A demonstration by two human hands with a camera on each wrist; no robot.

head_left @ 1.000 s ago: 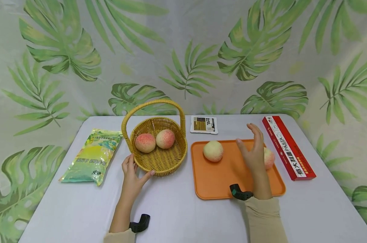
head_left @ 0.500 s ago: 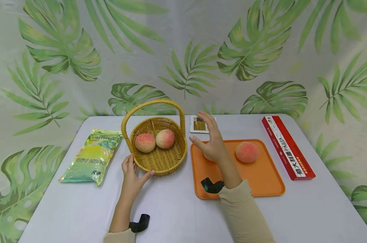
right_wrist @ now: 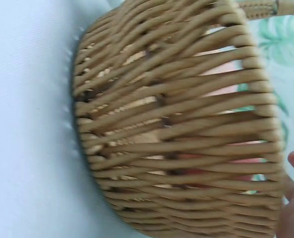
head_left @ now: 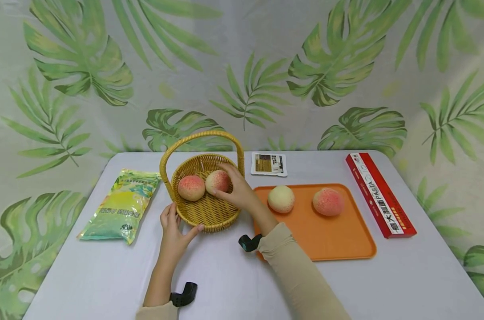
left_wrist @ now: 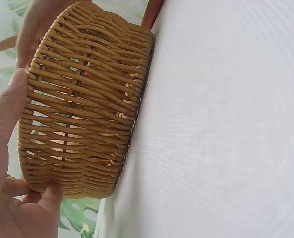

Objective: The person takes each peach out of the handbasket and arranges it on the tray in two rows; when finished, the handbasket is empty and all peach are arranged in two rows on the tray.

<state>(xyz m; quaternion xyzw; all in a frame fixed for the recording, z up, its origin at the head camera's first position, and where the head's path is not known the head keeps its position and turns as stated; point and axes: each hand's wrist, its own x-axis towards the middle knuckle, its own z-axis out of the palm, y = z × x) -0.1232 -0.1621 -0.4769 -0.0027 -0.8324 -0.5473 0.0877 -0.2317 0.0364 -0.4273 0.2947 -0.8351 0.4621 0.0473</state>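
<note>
A woven wicker basket (head_left: 210, 218) with a tall handle holds two pink-and-cream peaches, the left peach (head_left: 191, 188) and the right peach (head_left: 215, 181). My left hand (head_left: 175, 235) grips its near left side; in the left wrist view the thumb (left_wrist: 10, 101) lies at the rim and fingers press the weave. Over the basket's right rim reaches my right hand (head_left: 239, 191), with thumb and fingers spread about the right peach. Contact with that peach cannot be made out. The right wrist view mostly shows the basket's side (right_wrist: 186, 129), with fingertips at the right edge.
An orange tray (head_left: 326, 244) to the right bears a pale peach (head_left: 281, 199) and a pink peach (head_left: 328, 202). Beyond it lies a red pasta box (head_left: 380, 195). A small white packet (head_left: 268, 164) is at the back, a green bag (head_left: 119, 209) at the left.
My right hand has swept left from above the tray's right peach, across the tray, into the basket. The left hand and the basket have stayed in place.
</note>
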